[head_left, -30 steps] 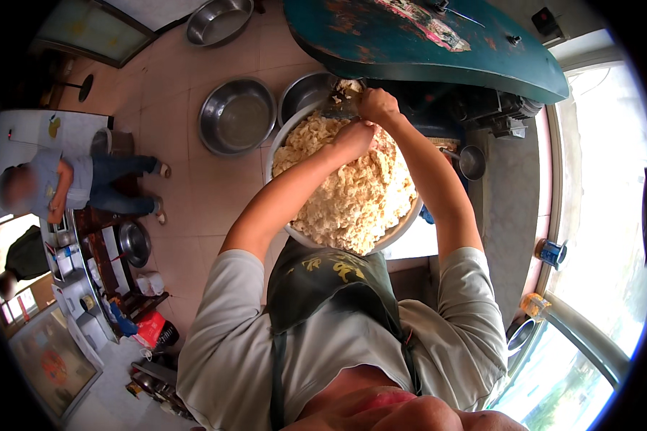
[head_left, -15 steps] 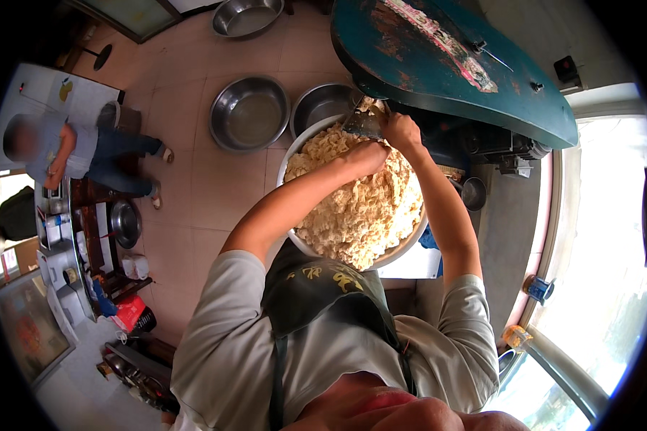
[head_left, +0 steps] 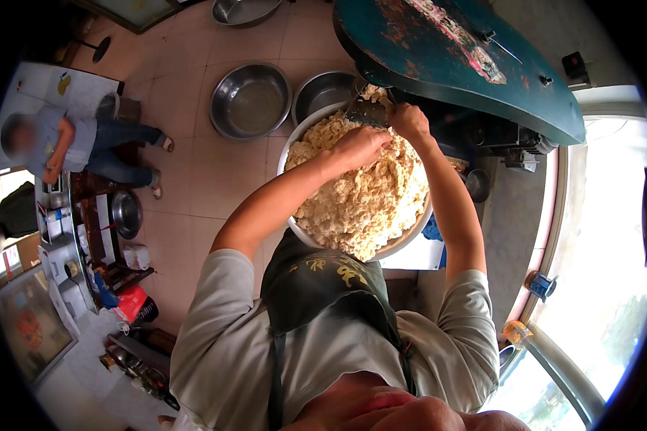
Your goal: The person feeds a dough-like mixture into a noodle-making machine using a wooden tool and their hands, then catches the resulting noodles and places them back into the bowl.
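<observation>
A large pale-rimmed basin (head_left: 305, 239) in front of me is heaped with crumbly, pale yellow dough (head_left: 359, 197). Over its far side, my right hand (head_left: 410, 121) is closed at the edge of a flat grey metal scraper (head_left: 366, 112) with dough stuck to it; its handle is hidden by the fingers. My left hand (head_left: 363, 146) is just nearer than the blade, above the dough. Its fingers are curled together, and what they hold, if anything, is hidden. More dough shows beyond the blade, under a green machine.
The worn green machine housing (head_left: 460, 65) overhangs the basin's far right. Two steel basins (head_left: 250, 100) (head_left: 323, 97) stand on the tiled floor beyond, and another steel basin (head_left: 244, 10) lies farther off. A person (head_left: 86, 140) stands at left beside a counter. A small pot (head_left: 477, 185) sits at right.
My left hand has shifted slightly left and away from me, and its wrist is lifted a little. My right hand stays by the scraper, slightly farther right. The whole view has shifted a little.
</observation>
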`<action>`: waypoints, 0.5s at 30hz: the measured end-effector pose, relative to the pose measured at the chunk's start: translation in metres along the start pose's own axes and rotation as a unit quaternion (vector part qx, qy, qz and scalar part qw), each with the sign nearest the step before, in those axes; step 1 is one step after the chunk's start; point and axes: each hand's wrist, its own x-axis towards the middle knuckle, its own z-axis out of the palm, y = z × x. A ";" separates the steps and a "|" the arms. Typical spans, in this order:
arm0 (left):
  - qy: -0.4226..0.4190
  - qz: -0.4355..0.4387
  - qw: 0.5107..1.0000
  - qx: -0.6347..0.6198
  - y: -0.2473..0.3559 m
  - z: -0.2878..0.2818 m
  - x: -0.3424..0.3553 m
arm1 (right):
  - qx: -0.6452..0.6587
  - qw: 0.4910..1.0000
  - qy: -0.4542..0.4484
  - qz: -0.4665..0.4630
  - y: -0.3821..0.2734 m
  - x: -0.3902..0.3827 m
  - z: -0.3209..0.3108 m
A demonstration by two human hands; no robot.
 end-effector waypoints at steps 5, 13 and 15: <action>0.030 -0.038 0.997 -0.061 -0.006 -0.010 -0.008 | 0.037 0.997 -0.009 -0.063 0.029 -0.015 0.005; 0.000 -0.211 0.972 -0.099 -0.009 -0.022 -0.012 | 0.162 0.985 0.009 -0.055 0.038 -0.059 -0.016; 0.019 -0.217 0.968 -0.128 -0.014 -0.020 -0.016 | 0.204 0.976 0.015 -0.073 0.038 -0.079 -0.026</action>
